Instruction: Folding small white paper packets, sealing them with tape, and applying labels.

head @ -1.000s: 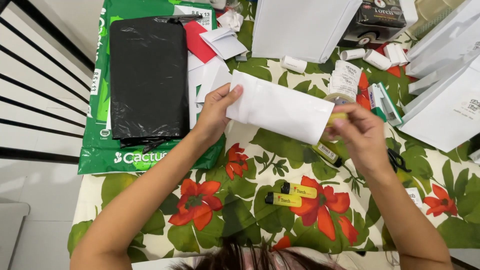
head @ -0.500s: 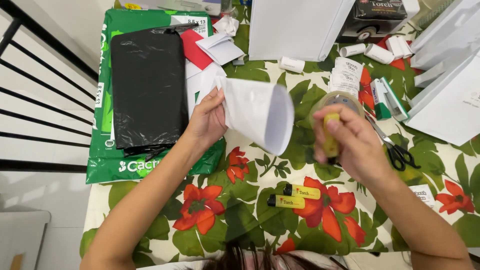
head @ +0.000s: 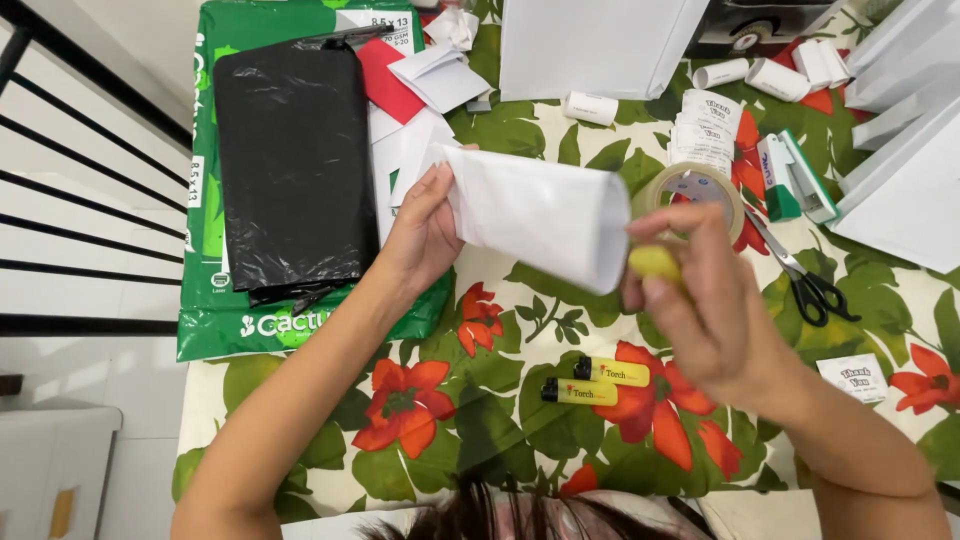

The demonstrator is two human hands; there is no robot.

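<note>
On a floral-clothed table (head: 440, 440), a curled white paper sheet (head: 535, 215), light, thin and probably easily creased, hangs mid-frame, its left edge pinched in the left hand (head: 425, 235), while at right of centre the right hand's (head: 715, 310) grip presses around a small yellow object (head: 655, 263).

You've got a white paper roll (head: 540, 215), yellow lighters (head: 597, 380) lower middle, a black bag (head: 295, 165) upper left, and a green-and-red floral cloth (head: 470, 400).
</note>
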